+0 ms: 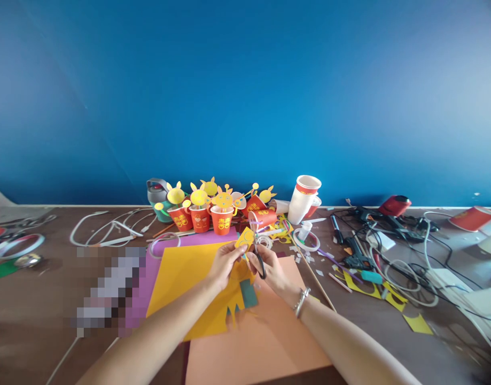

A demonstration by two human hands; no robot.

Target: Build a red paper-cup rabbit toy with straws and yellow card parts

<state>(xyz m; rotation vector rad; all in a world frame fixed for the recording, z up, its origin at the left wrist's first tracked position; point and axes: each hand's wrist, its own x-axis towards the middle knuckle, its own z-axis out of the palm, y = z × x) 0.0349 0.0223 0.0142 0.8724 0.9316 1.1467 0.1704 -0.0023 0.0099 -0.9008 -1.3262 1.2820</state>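
Between the fingers of my left hand (pixel 225 263) is a small piece of yellow paper (pixel 244 238) with drawn outlines on it. My right hand (pixel 274 268) grips a pair of scissors (pixel 261 263) with dark handles, its blades pointing up beside the paper's right edge. Whether the blades touch the paper I cannot tell. Both hands are above a yellow-orange sheet (pixel 189 283) with a jagged cut edge and a peach sheet (pixel 253 347). A dark green paper scrap (pixel 249 293) lies just below the hands.
Red paper cups (pixel 221 222) with yellow paper animal heads stand along the back. A stack of white cups (pixel 303 200) rises behind my right hand. Rightward lie a glue gun (pixel 355 255), tangled cables (pixel 409 278) and yellow scraps (pixel 418 324). A purple sheet (pixel 149 272) extends leftward.
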